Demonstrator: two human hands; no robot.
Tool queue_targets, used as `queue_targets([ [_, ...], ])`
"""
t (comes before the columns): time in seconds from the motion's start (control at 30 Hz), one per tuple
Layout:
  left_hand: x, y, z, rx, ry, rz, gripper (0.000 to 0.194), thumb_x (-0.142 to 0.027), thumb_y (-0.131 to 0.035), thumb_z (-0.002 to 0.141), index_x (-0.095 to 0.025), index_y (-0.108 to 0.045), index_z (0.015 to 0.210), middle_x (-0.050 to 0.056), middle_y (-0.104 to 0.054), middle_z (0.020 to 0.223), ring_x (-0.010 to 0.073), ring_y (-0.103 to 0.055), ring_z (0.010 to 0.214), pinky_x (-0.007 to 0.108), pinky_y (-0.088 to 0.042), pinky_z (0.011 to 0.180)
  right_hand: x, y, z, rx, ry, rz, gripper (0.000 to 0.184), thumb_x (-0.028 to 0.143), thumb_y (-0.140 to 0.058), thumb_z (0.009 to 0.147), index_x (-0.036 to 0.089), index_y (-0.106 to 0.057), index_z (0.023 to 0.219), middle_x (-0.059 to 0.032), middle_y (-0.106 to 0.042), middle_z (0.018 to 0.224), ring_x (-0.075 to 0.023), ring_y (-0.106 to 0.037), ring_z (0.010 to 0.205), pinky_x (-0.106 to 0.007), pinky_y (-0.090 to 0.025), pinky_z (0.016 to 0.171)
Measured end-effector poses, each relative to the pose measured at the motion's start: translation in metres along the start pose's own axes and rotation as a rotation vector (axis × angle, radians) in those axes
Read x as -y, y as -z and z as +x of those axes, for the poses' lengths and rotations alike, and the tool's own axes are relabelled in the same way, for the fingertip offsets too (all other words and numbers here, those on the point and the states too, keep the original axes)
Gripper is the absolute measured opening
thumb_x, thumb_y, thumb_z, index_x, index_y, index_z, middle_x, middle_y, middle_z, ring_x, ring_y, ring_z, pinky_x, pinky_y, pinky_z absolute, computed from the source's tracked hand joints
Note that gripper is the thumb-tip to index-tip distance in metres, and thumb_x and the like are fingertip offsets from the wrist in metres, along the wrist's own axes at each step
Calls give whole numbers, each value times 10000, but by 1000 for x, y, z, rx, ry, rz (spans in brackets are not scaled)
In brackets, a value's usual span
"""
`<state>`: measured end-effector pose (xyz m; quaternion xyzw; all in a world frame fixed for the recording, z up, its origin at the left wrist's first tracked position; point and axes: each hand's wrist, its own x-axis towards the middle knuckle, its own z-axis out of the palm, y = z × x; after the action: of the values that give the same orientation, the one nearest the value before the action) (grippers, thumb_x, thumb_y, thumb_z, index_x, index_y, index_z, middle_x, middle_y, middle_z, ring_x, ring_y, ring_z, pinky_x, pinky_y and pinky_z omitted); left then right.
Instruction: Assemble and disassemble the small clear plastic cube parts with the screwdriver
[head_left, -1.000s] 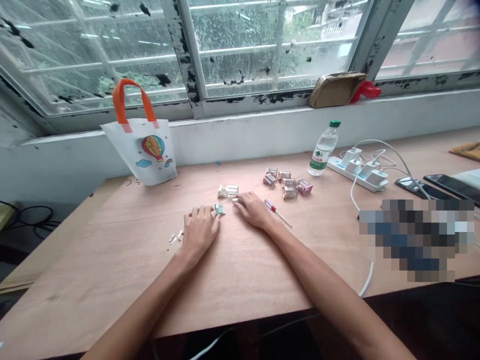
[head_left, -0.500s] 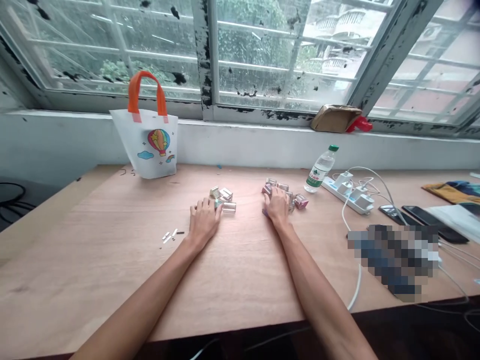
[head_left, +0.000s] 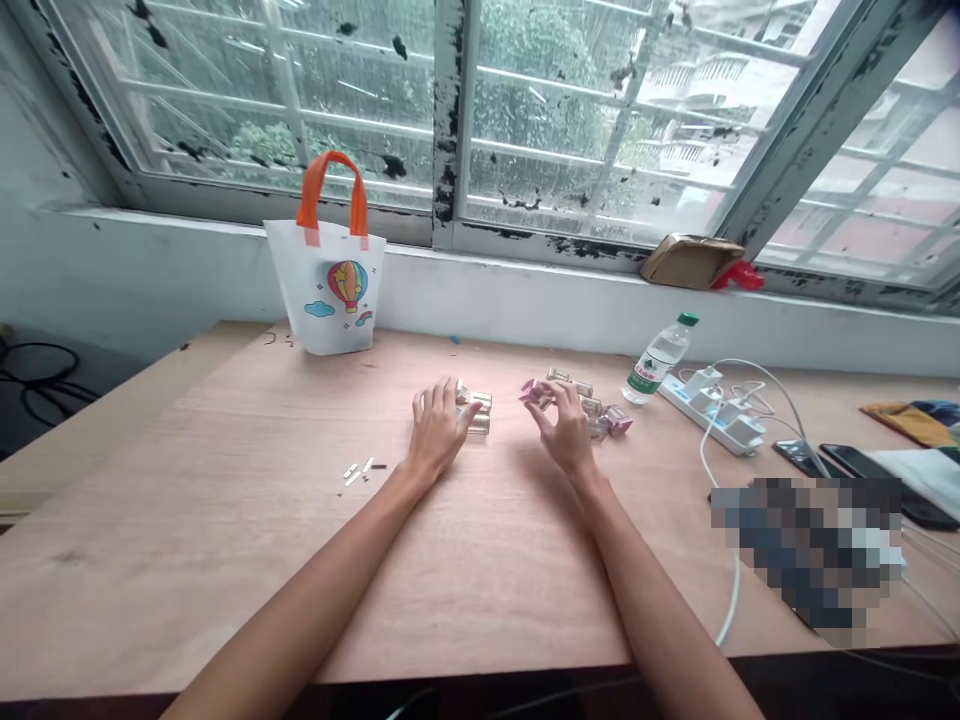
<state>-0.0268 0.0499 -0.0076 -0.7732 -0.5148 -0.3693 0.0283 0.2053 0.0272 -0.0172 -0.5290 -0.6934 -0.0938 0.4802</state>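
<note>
On the plywood table, my left hand rests with its fingers spread. Its fingertips touch or nearly touch a small stack of transparent rectangular blocks. My right hand is curled, with its fingertips on a pink-tinted block. I cannot tell whether that block is pinched or only touched. Just beyond this hand lies a loose group of similar tinted blocks. A few thin metal strips lie on the wood to the left of my left wrist.
A white tote bag with orange handles stands at the back left. To the right are a water bottle, a power strip with white chargers and cables, and phones. A pixelated patch covers part of the right side.
My view has turned and shifted. My left hand has moved onto the transparent blocks, and my right hand has drawn off the group toward the pink block. The red-handled screwdriver is out of sight.
</note>
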Motion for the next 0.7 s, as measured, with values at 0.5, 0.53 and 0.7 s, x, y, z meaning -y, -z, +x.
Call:
queue_targets([
  [0.5,7,55,-40,391,17,-699,362,-452,-415,1036,-209,-670,1118,79,-683,1161,232,-614,1114,337,-461,983,67,-36,-34,330,418,276,624,337,-562,1008,249,-310,1572,-165,-625,1304,-292,-647,1196,-440,-585,973],
  [0.53,7,53,-38,399,16,-699,369,-448,-402,1040,-203,-674,1090,80,-684,1132,232,-611,1105,343,-455,992,64,-36,-34,327,414,295,626,333,-566,1006,255,-314,1574,-161,-630,1300,-290,-651,1192,-437,-585,972],
  [0.7,4,53,-37,415,30,-641,391,-436,-389,1043,-183,-674,956,69,-660,966,215,-612,943,341,-470,918,62,-33,-33,335,374,380,619,360,-617,976,281,-393,1548,-139,-653,1244,-282,-678,1127,-432,-598,936],
])
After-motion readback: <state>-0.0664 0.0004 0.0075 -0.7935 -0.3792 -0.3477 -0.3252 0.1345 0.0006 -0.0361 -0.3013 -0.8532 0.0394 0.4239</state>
